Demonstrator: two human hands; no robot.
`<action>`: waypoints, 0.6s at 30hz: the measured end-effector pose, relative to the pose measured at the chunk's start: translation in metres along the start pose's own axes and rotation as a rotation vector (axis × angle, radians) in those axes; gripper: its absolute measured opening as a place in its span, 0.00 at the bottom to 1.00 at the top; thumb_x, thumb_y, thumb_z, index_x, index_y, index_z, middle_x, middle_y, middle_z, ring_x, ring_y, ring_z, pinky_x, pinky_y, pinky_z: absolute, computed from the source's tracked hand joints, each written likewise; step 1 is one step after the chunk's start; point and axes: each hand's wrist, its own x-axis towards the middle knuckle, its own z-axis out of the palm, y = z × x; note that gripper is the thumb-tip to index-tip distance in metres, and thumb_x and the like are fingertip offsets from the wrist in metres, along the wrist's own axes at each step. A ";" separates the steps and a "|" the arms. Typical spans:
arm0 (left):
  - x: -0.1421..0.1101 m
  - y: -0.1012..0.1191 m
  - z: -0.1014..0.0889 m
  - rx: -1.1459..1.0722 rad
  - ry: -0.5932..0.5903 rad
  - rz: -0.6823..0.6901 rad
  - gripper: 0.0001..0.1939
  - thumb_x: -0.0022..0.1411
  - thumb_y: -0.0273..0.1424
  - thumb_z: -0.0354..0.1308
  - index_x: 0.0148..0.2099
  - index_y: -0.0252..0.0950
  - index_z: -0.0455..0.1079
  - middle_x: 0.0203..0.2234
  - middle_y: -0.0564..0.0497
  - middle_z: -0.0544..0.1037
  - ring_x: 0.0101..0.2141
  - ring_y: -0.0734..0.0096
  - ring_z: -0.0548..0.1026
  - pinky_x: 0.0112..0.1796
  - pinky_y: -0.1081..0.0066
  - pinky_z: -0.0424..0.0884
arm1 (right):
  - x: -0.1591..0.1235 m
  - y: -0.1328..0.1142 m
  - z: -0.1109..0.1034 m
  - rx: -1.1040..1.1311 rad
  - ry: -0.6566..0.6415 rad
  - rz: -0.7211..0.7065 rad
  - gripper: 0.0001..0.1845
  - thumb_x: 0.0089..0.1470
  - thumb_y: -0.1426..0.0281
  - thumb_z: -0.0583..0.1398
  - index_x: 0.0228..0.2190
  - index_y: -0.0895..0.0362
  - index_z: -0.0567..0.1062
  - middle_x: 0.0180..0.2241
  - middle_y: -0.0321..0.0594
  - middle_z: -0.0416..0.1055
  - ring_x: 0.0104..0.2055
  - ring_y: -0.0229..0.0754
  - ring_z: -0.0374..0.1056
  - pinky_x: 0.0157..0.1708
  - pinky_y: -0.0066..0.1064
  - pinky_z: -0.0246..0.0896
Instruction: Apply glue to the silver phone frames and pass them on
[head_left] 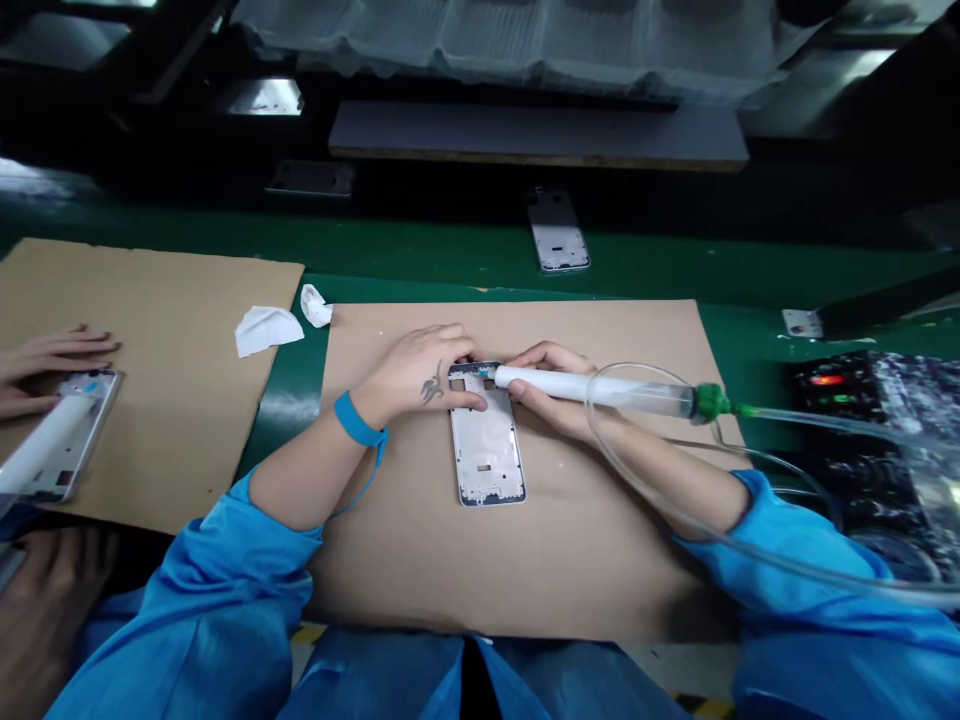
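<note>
A silver phone frame (pixel 487 450) lies on the cardboard sheet (pixel 600 560) in front of me. My left hand (pixel 427 370), with a blue strap at the wrist, grips the frame's upper left edge between fingers and thumb. In my right hand (pixel 555 395) is a dispensing syringe (pixel 630 392) filled with white material, held nearly level. Its tip end meets the top of the frame near a small blue spot; the exact contact is hard to make out. From the syringe's green cap (pixel 709 402) a clear air tube runs off to the right.
Another phone frame (pixel 559 230) lies on the green bench behind the cardboard, and a darker one (pixel 311 178) farther left. White paper scraps (pixel 268 330) sit at left. A co-worker's hands hold a similar frame (pixel 94 400). A black-wrapped box (pixel 862 430) with lit displays stands right.
</note>
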 end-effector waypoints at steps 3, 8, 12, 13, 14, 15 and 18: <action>0.001 0.003 0.004 0.003 0.006 0.029 0.38 0.60 0.68 0.69 0.49 0.37 0.80 0.39 0.48 0.79 0.39 0.60 0.77 0.39 0.64 0.66 | 0.002 0.000 0.001 -0.013 0.000 -0.041 0.22 0.60 0.48 0.73 0.41 0.53 0.80 0.33 0.43 0.83 0.29 0.42 0.76 0.28 0.32 0.69; 0.001 0.003 0.007 -0.006 0.025 0.062 0.37 0.61 0.67 0.69 0.48 0.37 0.79 0.39 0.48 0.79 0.39 0.61 0.76 0.39 0.64 0.66 | 0.001 0.000 0.004 -0.004 0.037 -0.083 0.19 0.59 0.52 0.74 0.40 0.53 0.80 0.31 0.42 0.82 0.28 0.40 0.74 0.28 0.31 0.67; 0.000 0.003 0.006 -0.022 0.027 0.061 0.39 0.61 0.70 0.67 0.48 0.37 0.79 0.39 0.48 0.79 0.38 0.61 0.76 0.39 0.64 0.66 | 0.000 0.002 0.004 -0.015 0.053 -0.067 0.17 0.59 0.54 0.74 0.40 0.53 0.81 0.31 0.41 0.82 0.28 0.41 0.74 0.28 0.31 0.68; 0.000 0.003 0.006 -0.022 0.027 0.058 0.39 0.61 0.70 0.66 0.49 0.37 0.79 0.39 0.48 0.79 0.38 0.61 0.76 0.39 0.64 0.66 | 0.000 0.002 0.003 -0.026 0.057 -0.063 0.17 0.59 0.54 0.74 0.40 0.52 0.81 0.31 0.41 0.83 0.29 0.41 0.74 0.29 0.31 0.68; 0.000 0.003 0.006 -0.023 0.028 0.058 0.40 0.61 0.71 0.66 0.49 0.37 0.79 0.39 0.48 0.79 0.38 0.61 0.76 0.39 0.64 0.66 | 0.000 0.003 0.003 -0.035 0.059 -0.058 0.17 0.59 0.54 0.74 0.40 0.52 0.81 0.32 0.41 0.83 0.29 0.41 0.75 0.29 0.32 0.69; 0.001 0.004 0.006 -0.024 0.029 0.059 0.40 0.62 0.71 0.65 0.49 0.37 0.79 0.39 0.48 0.79 0.38 0.61 0.76 0.39 0.64 0.66 | 0.000 0.003 0.003 -0.042 0.059 -0.052 0.17 0.59 0.53 0.74 0.41 0.52 0.81 0.32 0.41 0.83 0.29 0.42 0.76 0.29 0.32 0.70; 0.001 0.003 0.007 -0.024 0.032 0.065 0.40 0.62 0.71 0.64 0.48 0.37 0.79 0.39 0.48 0.79 0.38 0.61 0.76 0.39 0.64 0.66 | 0.000 0.002 0.004 -0.043 0.059 -0.041 0.18 0.58 0.53 0.74 0.41 0.52 0.81 0.33 0.42 0.84 0.30 0.42 0.77 0.29 0.33 0.71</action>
